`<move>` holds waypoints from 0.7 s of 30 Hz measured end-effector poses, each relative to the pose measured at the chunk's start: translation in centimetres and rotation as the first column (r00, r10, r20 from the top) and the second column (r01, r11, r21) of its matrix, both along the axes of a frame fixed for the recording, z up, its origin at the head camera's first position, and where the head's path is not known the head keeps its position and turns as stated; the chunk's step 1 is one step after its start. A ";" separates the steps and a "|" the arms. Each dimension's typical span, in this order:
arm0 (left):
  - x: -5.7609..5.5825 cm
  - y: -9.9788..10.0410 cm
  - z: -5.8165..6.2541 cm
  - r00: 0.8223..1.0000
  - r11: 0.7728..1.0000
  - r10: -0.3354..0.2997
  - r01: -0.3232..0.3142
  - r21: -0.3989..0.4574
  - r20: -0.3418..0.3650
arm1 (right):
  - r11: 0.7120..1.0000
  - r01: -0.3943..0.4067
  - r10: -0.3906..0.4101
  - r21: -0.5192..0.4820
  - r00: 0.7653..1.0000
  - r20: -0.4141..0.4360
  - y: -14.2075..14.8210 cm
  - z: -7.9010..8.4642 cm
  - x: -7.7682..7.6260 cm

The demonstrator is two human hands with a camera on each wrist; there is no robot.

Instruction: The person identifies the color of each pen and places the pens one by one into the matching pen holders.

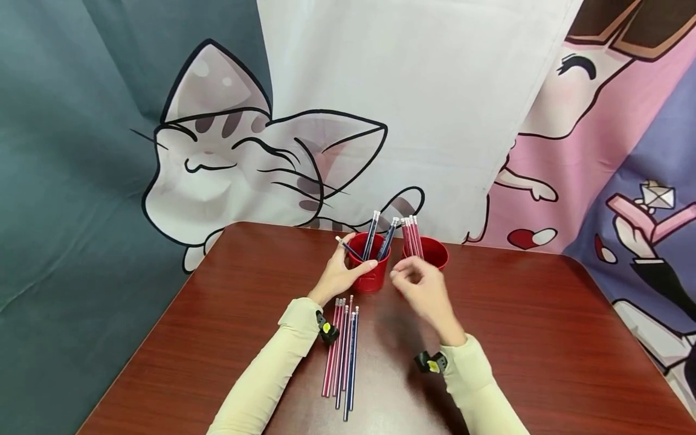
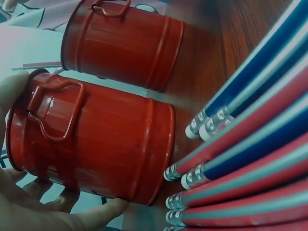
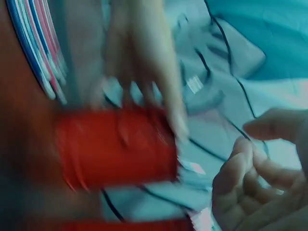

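Note:
My left hand (image 1: 336, 278) grips a small red metal bucket (image 1: 372, 281) from its left side, thumb across the front. Several dark blue pencils (image 1: 372, 234) stand in that bucket, eraser ends up, one leaning far left over the rim. Just right of the bucket is my right hand (image 1: 428, 295), fingers loosely curled, with nothing visible between thumb and fingertips. Behind it stands a second red bucket (image 1: 437, 251), partly hidden by the hand, holding several pink pencils (image 1: 411, 234). The left wrist view shows the gripped bucket's wire handle (image 2: 60, 137) hanging down.
Loose pink pencils (image 1: 331, 356) and blue pencils (image 1: 352, 356) lie side by side on the brown table (image 1: 516, 338), between my forearms, erasers toward the buckets. A printed cloth (image 1: 435, 109) hangs behind the table's far edge.

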State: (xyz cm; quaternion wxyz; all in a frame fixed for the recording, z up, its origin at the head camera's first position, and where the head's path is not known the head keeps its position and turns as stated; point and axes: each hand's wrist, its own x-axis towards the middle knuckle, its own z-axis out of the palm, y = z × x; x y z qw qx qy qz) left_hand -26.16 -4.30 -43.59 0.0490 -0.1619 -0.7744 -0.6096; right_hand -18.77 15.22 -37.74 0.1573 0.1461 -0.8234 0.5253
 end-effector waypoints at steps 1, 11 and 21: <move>0.0 0.0 -0.1 1.000 1.000 0.002 -0.002 -0.005 0.004 | 0.999 -0.019 0.018 0.047 0.999 0.038 -0.6 -0.6 0.0; 0.2 0.1 -0.4 0.999 1.000 0.014 -0.014 -0.008 0.042 | 0.860 -0.214 0.008 0.464 0.913 0.408 -5.2 -4.5 0.6; 2.0 0.2 2.0 0.998 0.997 -0.038 0.034 0.072 0.051 | 0.782 -0.243 -0.063 0.574 0.885 0.461 -7.3 -5.2 1.2</move>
